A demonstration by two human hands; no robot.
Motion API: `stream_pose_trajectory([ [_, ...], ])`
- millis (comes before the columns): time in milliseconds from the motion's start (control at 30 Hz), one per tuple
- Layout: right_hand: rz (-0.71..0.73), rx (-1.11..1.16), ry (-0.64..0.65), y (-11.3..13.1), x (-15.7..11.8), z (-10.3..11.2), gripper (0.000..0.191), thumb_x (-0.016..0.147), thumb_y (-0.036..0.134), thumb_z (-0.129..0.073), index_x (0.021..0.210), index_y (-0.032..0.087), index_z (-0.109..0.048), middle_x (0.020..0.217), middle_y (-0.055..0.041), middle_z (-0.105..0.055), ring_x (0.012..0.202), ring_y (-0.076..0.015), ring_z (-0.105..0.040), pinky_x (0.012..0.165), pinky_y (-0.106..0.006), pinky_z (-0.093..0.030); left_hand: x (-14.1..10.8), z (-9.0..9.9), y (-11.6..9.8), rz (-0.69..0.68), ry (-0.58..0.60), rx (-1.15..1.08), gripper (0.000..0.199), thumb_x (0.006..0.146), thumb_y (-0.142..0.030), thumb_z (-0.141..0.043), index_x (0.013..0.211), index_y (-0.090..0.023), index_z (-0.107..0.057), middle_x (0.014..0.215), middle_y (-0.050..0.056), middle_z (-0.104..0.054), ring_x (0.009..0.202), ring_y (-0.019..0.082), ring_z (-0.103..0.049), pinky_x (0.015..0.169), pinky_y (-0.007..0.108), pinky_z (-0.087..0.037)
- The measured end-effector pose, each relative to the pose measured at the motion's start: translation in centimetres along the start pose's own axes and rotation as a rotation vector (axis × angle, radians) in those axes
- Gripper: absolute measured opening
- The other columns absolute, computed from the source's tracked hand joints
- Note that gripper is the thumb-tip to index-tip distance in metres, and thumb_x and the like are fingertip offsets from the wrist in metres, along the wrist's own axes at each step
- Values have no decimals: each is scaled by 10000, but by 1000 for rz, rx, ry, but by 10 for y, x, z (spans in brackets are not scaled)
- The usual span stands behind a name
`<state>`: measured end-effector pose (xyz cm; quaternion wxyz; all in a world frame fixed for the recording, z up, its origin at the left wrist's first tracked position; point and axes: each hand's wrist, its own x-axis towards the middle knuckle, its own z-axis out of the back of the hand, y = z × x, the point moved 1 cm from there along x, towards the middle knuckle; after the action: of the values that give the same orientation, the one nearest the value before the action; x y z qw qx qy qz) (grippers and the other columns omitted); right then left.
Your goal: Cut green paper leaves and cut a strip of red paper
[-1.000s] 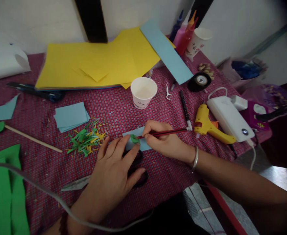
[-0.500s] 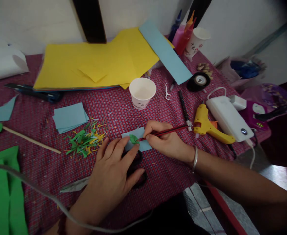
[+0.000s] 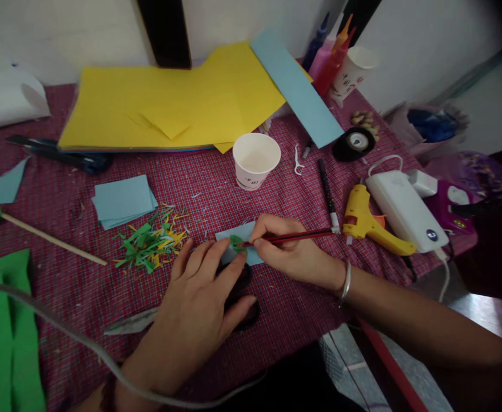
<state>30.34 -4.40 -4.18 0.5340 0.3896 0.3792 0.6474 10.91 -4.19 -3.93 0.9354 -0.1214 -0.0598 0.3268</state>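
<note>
My right hand (image 3: 286,246) pinches a red-and-black pencil (image 3: 305,235). The pencil's tip meets a small green leaf-shaped piece (image 3: 236,241), which lies on a light blue paper rectangle (image 3: 255,257). My left hand (image 3: 203,286) rests flat with its fingers apart, index and middle fingertips pressing on the green piece and the blue paper. Under that hand lies a pair of scissors (image 3: 133,323); its blades stick out on the left and its black handles show partly by the thumb.
Green and yellow paper scraps (image 3: 148,246) lie left of my fingers, near stacked blue cards (image 3: 124,200). A paper cup (image 3: 255,162) stands beyond the hands. On the right are a yellow glue gun (image 3: 362,220) and a white power bank (image 3: 405,212). A grey cable (image 3: 75,339) crosses the foreground.
The pencil now lies a little flatter, its tip on the green piece. My left hand stays pressed down. The whole view has shifted slightly.
</note>
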Motion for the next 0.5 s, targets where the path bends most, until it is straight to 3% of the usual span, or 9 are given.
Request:
stream_pose_trajectory([
  [167, -2, 22, 8, 1, 2, -2, 127, 791, 86, -518, 694, 162, -551, 618, 53, -503, 563, -74, -453, 513, -204, -336, -1, 2, 0, -5, -36, 2, 485, 830, -429, -604, 1268, -220, -586, 1293, 153, -480, 1201, 336, -458, 1074, 612, -327],
  [300, -29, 198, -76, 1, 1, 3, 127, 783, 96, -494, 692, 172, -541, 607, 51, -502, 548, -81, -445, 506, -210, -350, -1, 2, 0, -13, -52, 12, 493, 828, -426, -612, 1274, -217, -580, 1243, 158, -501, 1153, 335, -479, 1017, 615, -382],
  [500, 12, 127, -118, 1, -3, 10, 156, 731, 65, -469, 634, 183, -500, 586, 49, -492, 542, -86, -439, 497, -207, -337, -1, 1, 0, -64, -38, 17, 488, 845, -417, -594, 1281, -200, -565, 1360, 110, -538, 1201, 341, -467, 1079, 612, -302],
])
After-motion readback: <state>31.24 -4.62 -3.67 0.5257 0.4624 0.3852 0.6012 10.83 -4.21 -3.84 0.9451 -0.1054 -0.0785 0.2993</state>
